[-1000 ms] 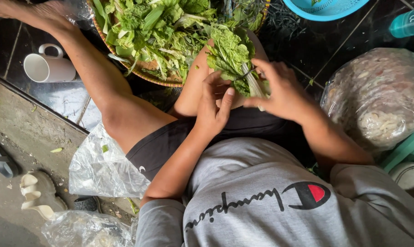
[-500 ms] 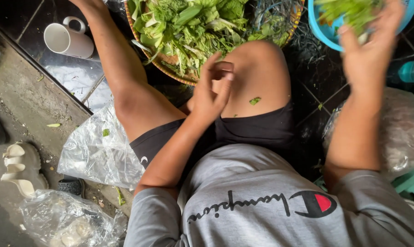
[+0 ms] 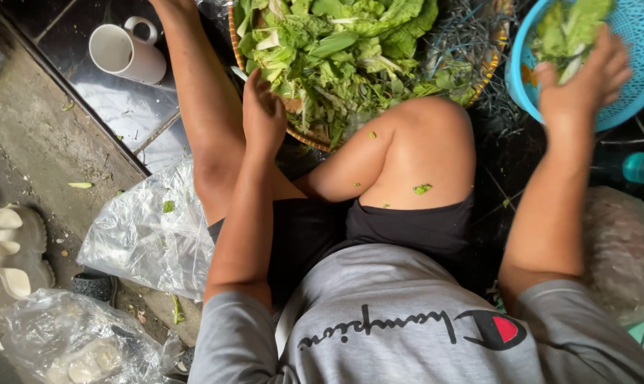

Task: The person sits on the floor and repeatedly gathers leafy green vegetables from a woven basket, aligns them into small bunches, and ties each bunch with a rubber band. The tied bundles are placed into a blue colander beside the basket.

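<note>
A woven basket point(image 3: 304, 139) full of loose green leaves point(image 3: 336, 57) stands on the floor in front of my knees. My left hand point(image 3: 261, 114) reaches over its near rim, fingers together, touching the leaves; no grip shows. My right hand point(image 3: 582, 82) is raised at the right over a blue plastic colander point(image 3: 639, 85), and a bunch of green leaves point(image 3: 571, 32) sits at its fingertips inside the colander. Small leaf scraps point(image 3: 421, 188) lie on my bent right knee.
A white mug point(image 3: 126, 53) stands on the dark tiles at the upper left. Clear plastic bags point(image 3: 148, 238) lie by my left thigh, with another bag point(image 3: 73, 341) and beige sandals point(image 3: 12, 249) lower left. A teal bottle point(image 3: 642, 168) and a filled bag point(image 3: 624, 249) sit at the right.
My left hand has left my knee and gone forward to the basket's leaves. My right hand has carried the leaf bunch from the basket's edge to the blue colander.
</note>
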